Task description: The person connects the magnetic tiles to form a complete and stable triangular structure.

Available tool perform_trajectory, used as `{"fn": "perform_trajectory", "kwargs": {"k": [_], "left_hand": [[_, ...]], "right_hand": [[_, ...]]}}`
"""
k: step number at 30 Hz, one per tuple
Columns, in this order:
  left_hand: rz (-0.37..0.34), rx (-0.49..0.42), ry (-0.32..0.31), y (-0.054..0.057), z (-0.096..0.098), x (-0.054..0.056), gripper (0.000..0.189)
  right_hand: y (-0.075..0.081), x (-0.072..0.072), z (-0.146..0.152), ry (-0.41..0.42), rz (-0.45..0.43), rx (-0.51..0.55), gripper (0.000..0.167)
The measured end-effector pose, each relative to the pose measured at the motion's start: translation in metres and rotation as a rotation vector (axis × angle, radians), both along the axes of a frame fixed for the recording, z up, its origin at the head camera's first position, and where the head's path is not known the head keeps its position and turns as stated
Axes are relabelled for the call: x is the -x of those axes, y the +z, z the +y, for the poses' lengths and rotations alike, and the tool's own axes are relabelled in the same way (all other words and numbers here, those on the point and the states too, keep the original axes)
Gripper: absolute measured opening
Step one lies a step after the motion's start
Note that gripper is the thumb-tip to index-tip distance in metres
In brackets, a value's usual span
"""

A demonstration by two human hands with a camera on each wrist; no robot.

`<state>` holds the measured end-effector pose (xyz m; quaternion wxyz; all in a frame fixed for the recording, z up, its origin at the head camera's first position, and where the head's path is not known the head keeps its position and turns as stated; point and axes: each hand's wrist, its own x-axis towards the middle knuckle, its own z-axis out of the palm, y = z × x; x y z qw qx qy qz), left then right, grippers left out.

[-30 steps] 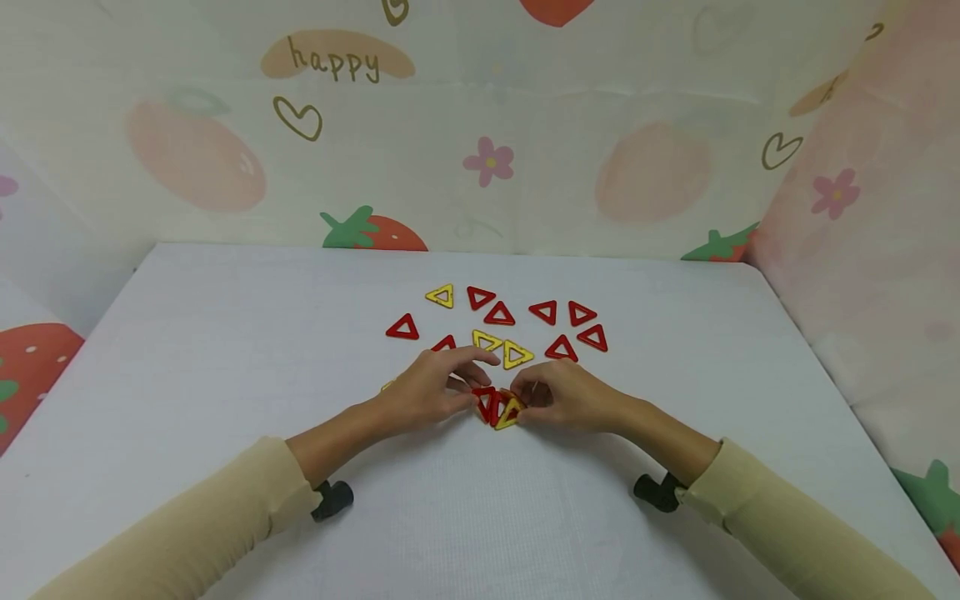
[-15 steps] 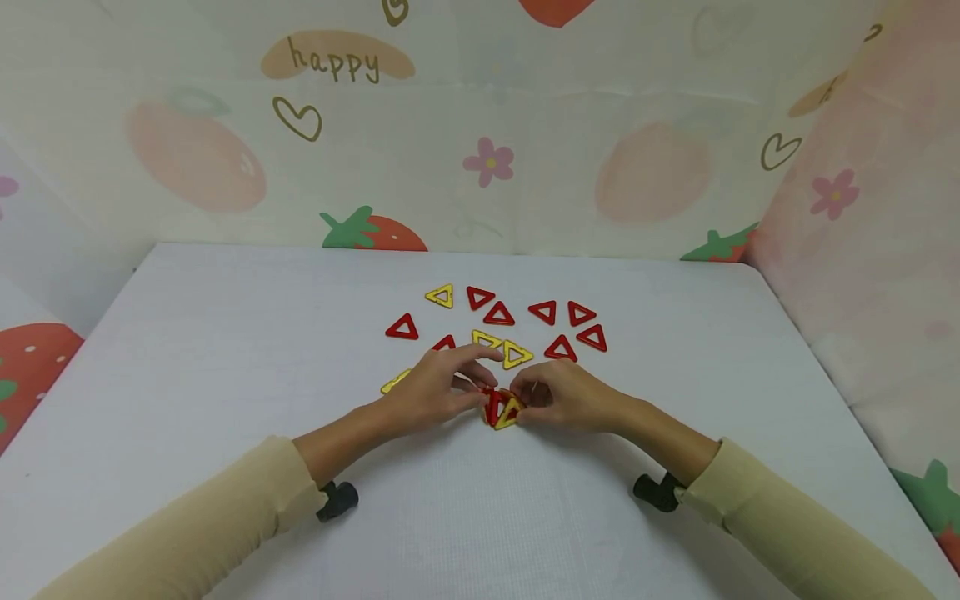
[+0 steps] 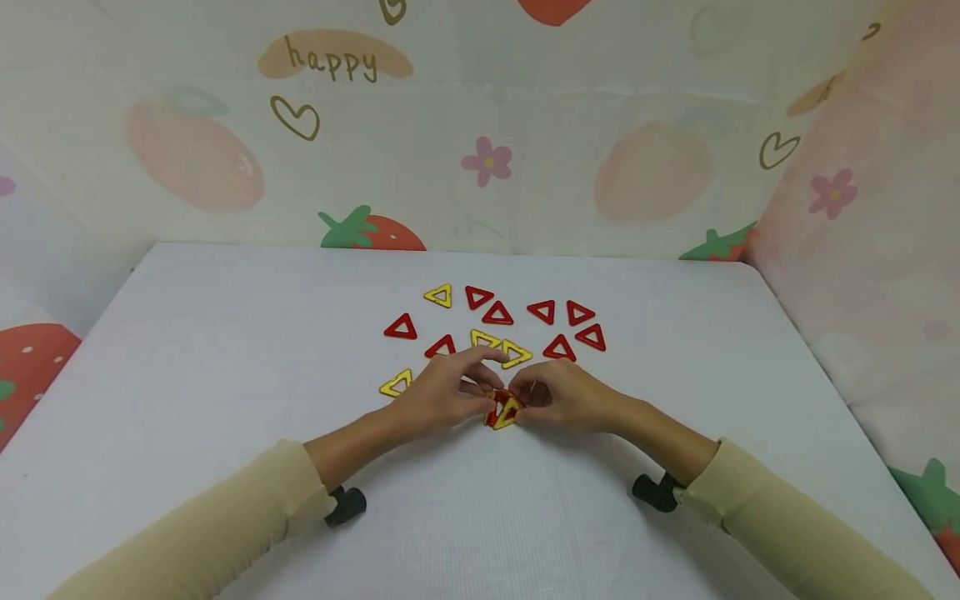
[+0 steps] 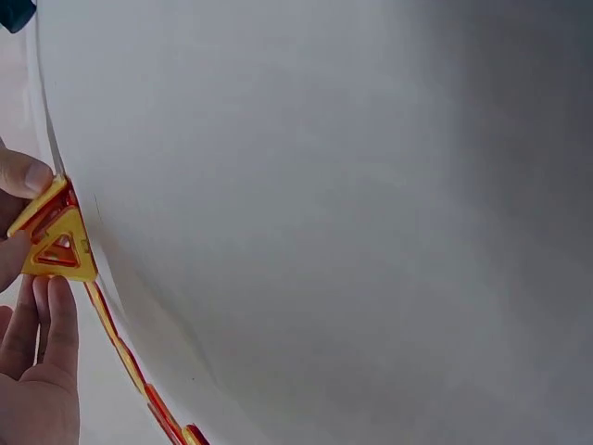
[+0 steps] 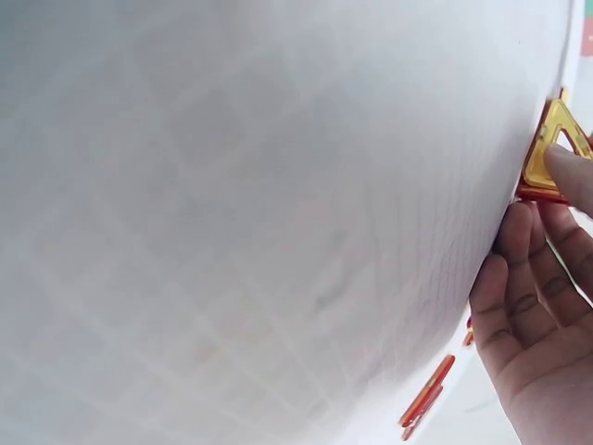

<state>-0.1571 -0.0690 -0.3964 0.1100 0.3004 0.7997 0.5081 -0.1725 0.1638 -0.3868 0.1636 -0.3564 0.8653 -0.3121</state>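
A small standing shape of red and yellow triangular magnetic tiles [image 3: 507, 413] is between my two hands at mid-table. My left hand [image 3: 441, 393] holds its left side between thumb and fingers; those fingers cover part of the tiles. On the other side, my right hand [image 3: 567, 397] pinches the shape, thumb on the near face. In the left wrist view, a yellow triangle tile [image 4: 82, 252] leans against red ones, with fingertips right at its lower edge. The right wrist view has the thumb pressed on a yellow triangle tile [image 5: 537, 169], red edges beneath it.
Beyond the hands lie several loose flat tiles: red triangles [image 3: 542, 312] at right, a yellow triangle [image 3: 517, 356] in the middle and another yellow triangle tile [image 3: 395, 384] by the left wrist. The white table [image 3: 225, 350] ends at a patterned backdrop [image 3: 555, 100].
My left hand has moved right, pushing the left red tile in against the others, where the fingers now hide it. The yellow tile by the left wrist has come into view. The right hand stays.
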Motion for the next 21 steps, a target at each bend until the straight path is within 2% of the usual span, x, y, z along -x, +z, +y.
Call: {"fn": "perform_trajectory", "kwargs": {"k": [12,21], "left_hand": [[0.011,0.035,0.024,0.0009,0.0028,-0.0014,0.053],[0.031,0.056,0.019,-0.0001,0.0019,-0.0019,0.051]], "right_hand": [[-0.0007,-0.0006,-0.0007,-0.011,0.007,-0.014,0.024],[0.0000,-0.0008,-0.0017,-0.011,-0.001,-0.002,0.023]]}}
